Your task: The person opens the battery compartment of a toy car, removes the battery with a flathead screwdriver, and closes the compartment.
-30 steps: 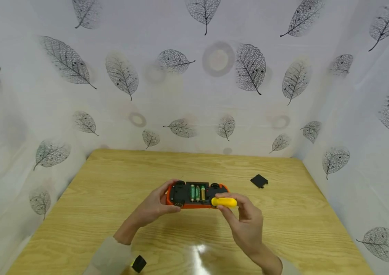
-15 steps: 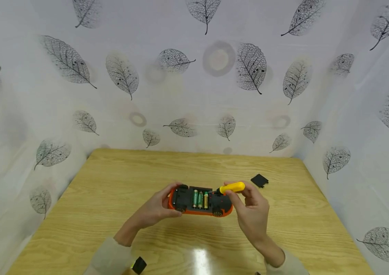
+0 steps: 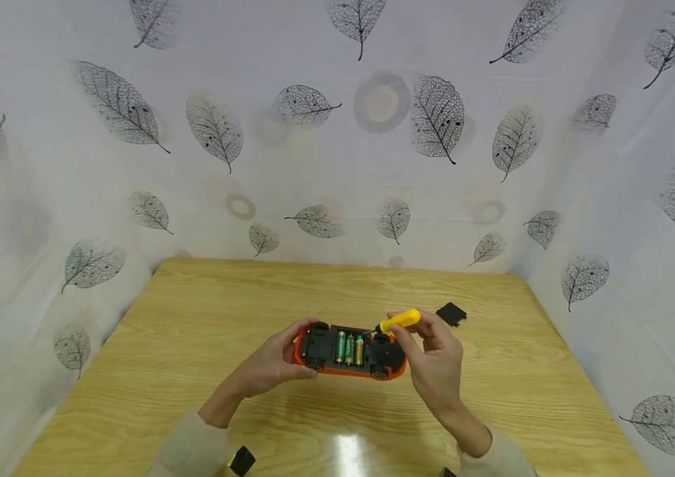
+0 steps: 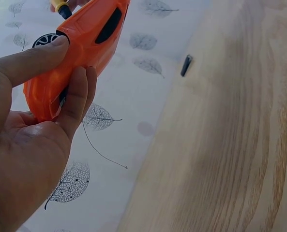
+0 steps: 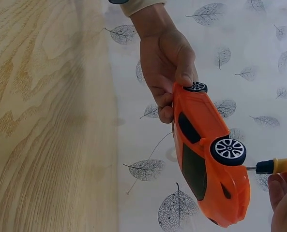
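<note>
My left hand [image 3: 271, 363] grips one end of an orange toy car [image 3: 337, 372], which is turned so its black underside faces up toward me. Three batteries [image 3: 350, 350] lie side by side in the uncovered compartment there. Between thumb and fingers, my right hand [image 3: 437, 361] pinches a screwdriver [image 3: 401, 320] with a yellow handle and black collar. Its thin shaft points left, the tip at the compartment's upper edge beside the rightmost battery. In the right wrist view the screwdriver [image 5: 283, 165] reaches behind the car's wheel [image 5: 229, 152], and its tip is hidden.
A flat black cover [image 3: 452, 314] with small tabs lies on the wooden table [image 3: 242, 285], beyond the right hand. Near the left sleeve sits a small black box [image 3: 242, 461]. A leaf-patterned sheet [image 3: 337, 172] walls the back and sides.
The screwdriver has swung up and back from across the car's right wheel, and its tip now sits at the battery compartment. The car has shifted slightly down and right in my left hand.
</note>
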The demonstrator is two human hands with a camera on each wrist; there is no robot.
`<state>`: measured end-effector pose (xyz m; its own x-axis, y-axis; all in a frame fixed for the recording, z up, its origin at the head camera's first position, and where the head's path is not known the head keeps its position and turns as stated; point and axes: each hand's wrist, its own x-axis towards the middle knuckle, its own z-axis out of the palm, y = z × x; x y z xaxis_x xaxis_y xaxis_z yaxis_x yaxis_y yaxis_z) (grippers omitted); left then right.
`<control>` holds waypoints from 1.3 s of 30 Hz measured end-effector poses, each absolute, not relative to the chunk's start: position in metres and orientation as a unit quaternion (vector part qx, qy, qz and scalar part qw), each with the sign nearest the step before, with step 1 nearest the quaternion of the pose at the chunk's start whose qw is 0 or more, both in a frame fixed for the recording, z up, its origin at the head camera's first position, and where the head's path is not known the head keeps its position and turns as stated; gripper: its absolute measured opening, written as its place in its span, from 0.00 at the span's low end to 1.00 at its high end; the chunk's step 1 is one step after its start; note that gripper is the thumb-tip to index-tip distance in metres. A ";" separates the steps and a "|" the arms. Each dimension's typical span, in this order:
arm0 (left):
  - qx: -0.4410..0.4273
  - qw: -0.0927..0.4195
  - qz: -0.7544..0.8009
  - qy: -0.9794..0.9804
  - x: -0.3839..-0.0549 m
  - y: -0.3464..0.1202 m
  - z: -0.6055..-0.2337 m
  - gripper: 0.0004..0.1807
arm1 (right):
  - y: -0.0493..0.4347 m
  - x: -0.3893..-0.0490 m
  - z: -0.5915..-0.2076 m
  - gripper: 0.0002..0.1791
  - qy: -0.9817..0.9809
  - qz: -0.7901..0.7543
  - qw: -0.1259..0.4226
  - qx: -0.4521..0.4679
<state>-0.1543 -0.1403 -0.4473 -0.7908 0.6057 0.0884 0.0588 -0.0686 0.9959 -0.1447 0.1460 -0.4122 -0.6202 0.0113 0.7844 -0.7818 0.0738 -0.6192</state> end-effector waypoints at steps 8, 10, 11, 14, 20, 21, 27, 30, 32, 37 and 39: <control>0.268 0.198 0.686 0.646 -0.154 -0.140 -0.449 0.49 | 0.145 -0.145 -0.412 0.18 -0.658 0.620 0.307 0.299; 0.270 0.197 0.685 0.647 -0.154 -0.140 -0.449 0.49 | 0.145 -0.146 -0.412 0.18 -0.657 0.621 0.303 0.300; 0.270 0.198 0.685 0.647 -0.154 -0.140 -0.449 0.49 | 0.145 -0.147 -0.412 0.19 -0.657 0.622 0.302 0.301; 0.267 0.199 0.684 0.649 -0.154 -0.140 -0.449 0.49 | 0.146 -0.148 -0.413 0.19 -0.656 0.623 0.297 0.305; 0.270 0.200 0.685 0.647 -0.154 -0.137 -0.449 0.48 | 0.148 -0.153 -0.410 0.16 -0.674 0.609 0.296 0.295; 0.271 0.200 0.684 0.647 -0.154 -0.137 -0.449 0.48 | 0.148 -0.154 -0.409 0.15 -0.678 0.605 0.296 0.293; 0.265 0.202 0.690 0.642 -0.153 -0.133 -0.449 0.49 | 0.150 -0.161 -0.405 0.16 -0.705 0.582 0.290 0.283; 0.265 0.201 0.691 0.641 -0.152 -0.132 -0.449 0.49 | 0.151 -0.164 -0.403 0.17 -0.717 0.571 0.287 0.278; 0.266 0.201 0.691 0.641 -0.152 -0.131 -0.449 0.49 | 0.151 -0.167 -0.401 0.16 -0.721 0.569 0.282 0.278; 0.280 0.192 0.678 0.652 -0.151 -0.130 -0.450 0.48 | 0.151 -0.175 -0.396 0.13 -0.743 0.544 0.275 0.277; 0.285 0.188 0.676 0.653 -0.151 -0.129 -0.451 0.48 | 0.150 -0.178 -0.395 0.12 -0.752 0.535 0.271 0.274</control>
<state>-0.1506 -0.1290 -0.4509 -0.7671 0.6264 0.1385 0.1172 -0.0754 0.9902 -0.1783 0.1503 -0.3952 -0.7031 -0.1224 0.7005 -0.7020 0.2760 -0.6564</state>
